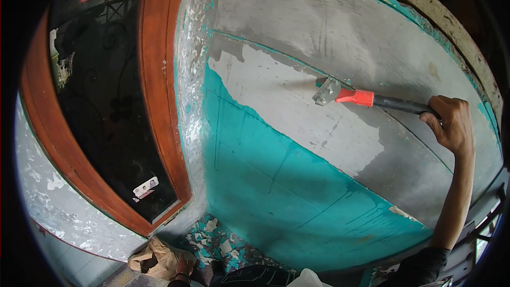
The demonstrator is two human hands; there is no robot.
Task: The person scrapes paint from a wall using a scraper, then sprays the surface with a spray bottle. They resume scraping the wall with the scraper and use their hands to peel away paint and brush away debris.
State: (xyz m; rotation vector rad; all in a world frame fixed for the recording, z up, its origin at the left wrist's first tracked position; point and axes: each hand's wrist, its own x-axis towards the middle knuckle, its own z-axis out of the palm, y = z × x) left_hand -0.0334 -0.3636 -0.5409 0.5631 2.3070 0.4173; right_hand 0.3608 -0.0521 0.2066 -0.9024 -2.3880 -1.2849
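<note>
My right hand is wrapped round the black handle of a scraper with a red collar. Its metal blade lies against the wall, near a thin groove in the grey part. Turquoise paint covers the wall's lower part, with a ragged edge against a pale bared patch. Low in the view, my left hand is beside a crumpled brown bag; its fingers are too dark and small to make out.
A brown wooden frame with dark glass stands at the left, stickers on it. Turquoise and white paint flakes litter the floor at the wall's foot. Dark bars show at the lower right.
</note>
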